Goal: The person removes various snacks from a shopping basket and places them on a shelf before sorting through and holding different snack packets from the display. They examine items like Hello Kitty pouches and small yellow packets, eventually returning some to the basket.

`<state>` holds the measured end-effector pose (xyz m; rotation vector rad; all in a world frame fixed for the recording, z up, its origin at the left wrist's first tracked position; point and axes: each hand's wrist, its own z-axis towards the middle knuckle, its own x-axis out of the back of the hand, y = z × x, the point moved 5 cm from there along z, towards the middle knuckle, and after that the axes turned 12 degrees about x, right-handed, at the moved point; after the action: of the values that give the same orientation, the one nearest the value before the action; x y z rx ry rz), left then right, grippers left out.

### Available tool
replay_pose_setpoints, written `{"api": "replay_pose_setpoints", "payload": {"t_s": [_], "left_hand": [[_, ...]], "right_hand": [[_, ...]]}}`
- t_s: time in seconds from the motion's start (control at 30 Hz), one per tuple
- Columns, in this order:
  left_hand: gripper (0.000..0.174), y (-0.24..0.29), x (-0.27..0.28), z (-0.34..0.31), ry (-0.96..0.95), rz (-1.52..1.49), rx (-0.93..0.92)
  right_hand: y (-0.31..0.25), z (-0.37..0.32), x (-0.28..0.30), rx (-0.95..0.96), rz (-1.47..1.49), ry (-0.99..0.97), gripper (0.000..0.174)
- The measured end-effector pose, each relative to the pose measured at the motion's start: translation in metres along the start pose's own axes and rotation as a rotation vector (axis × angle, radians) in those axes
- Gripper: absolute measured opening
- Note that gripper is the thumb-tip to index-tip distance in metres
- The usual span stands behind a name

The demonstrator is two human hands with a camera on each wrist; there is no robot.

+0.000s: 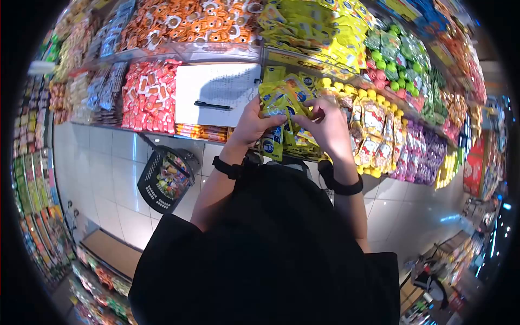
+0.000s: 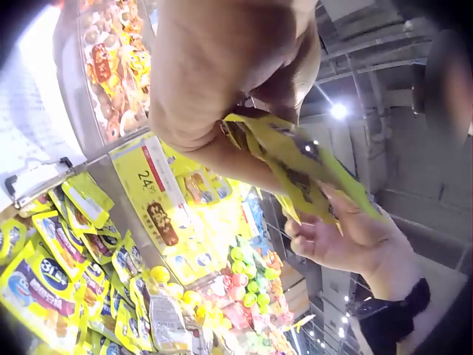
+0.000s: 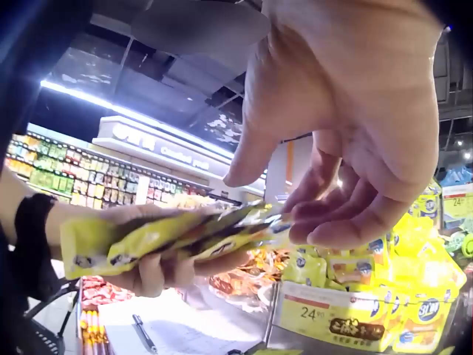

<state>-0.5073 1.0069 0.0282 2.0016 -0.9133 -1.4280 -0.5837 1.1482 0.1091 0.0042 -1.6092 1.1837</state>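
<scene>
My left hand (image 1: 249, 127) grips a small fanned stack of yellow snack packets (image 1: 277, 97), its thumb lying across their near side. In the right wrist view the packets (image 3: 159, 238) are seen edge-on, with the left fingers curled beneath them. My right hand (image 1: 329, 130) is at the other end of the stack, fingers loosely bent and thumb apart from them. Its fingertips (image 3: 332, 235) are right at the packet ends and pinch nothing visible. Below both hands is a bin of loose matching yellow packets (image 2: 44, 285).
Left of the bin, a paper sheet (image 1: 216, 116) with a black pen (image 1: 214, 105) lies over the goods. Red packets (image 1: 149, 95) and yellow-capped pouches (image 1: 374, 130) flank the work area. A price card (image 2: 151, 185) fronts the upper tier. A dark basket (image 1: 154, 184) stands on the floor.
</scene>
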Motion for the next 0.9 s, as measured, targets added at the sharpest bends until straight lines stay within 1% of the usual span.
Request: {"api": "replay_pose_setpoints", "payload": {"t_s": [0.03,0.1,0.13,0.23,0.27,0.37,0.4,0.43,0.5,0.53,0.57,0.63,0.67,0.7,0.77,0.8,0.83,0.9], "left_hand": [[0.059,-0.002,-0.001,0.000,-0.019,0.010,0.011],[0.060,-0.010,0.000,0.003,-0.063,0.044,0.051],[0.060,-0.016,0.002,0.004,-0.082,0.055,0.060],[0.061,-0.023,0.003,0.005,-0.092,0.140,0.085],[0.062,-0.024,0.002,0.004,-0.102,0.141,0.097],[0.063,-0.028,0.002,0.001,-0.137,0.160,0.122],[0.062,-0.029,0.003,-0.001,-0.129,0.160,0.140],[0.062,-0.030,0.003,-0.002,-0.121,0.161,0.157],[0.061,-0.034,0.001,-0.005,-0.128,0.170,0.162],[0.061,-0.035,0.001,-0.006,-0.126,0.173,0.160],[0.061,-0.037,0.000,-0.007,-0.132,0.175,0.165],[0.060,-0.039,0.001,-0.007,-0.127,0.112,0.181],[0.060,-0.041,0.001,-0.008,-0.130,0.114,0.185],[0.058,-0.041,0.001,-0.008,-0.127,0.109,0.168],[0.055,-0.041,0.003,-0.009,-0.119,0.100,0.132],[0.055,-0.041,0.003,-0.009,-0.121,0.103,0.130],[0.055,-0.042,0.006,-0.010,-0.096,0.099,0.142],[0.055,-0.044,0.009,-0.013,-0.076,0.098,0.157]], "right_hand": [[0.006,-0.007,-0.003,-0.014,-0.002,0.019,0.033],[0.020,-0.019,-0.011,-0.095,0.334,0.084,0.025],[0.025,-0.026,-0.015,-0.105,0.332,0.106,0.025],[0.042,-0.041,-0.029,-0.131,0.518,0.237,0.018],[0.041,-0.044,-0.031,-0.124,0.524,0.288,0.023],[0.030,-0.059,-0.035,-0.148,0.480,0.353,0.028],[0.028,-0.062,-0.037,-0.147,0.464,0.293,0.032],[0.031,-0.066,-0.038,-0.153,0.462,0.305,0.032],[0.037,-0.071,-0.047,-0.159,0.636,0.305,0.030],[0.037,-0.074,-0.050,-0.144,0.736,0.318,0.026],[0.038,-0.077,-0.051,-0.149,0.735,0.325,0.026],[0.043,-0.083,-0.054,-0.223,0.825,0.360,0.017],[0.039,-0.084,-0.052,-0.228,0.813,0.338,0.017],[0.039,-0.085,-0.052,-0.229,0.813,0.343,0.017],[0.041,-0.088,-0.054,-0.304,0.947,0.395,0.021],[0.041,-0.088,-0.052,-0.327,0.960,0.408,0.024],[0.041,-0.087,-0.052,-0.326,0.961,0.411,0.024],[0.042,-0.087,-0.048,-0.259,0.918,0.479,0.023]]}}
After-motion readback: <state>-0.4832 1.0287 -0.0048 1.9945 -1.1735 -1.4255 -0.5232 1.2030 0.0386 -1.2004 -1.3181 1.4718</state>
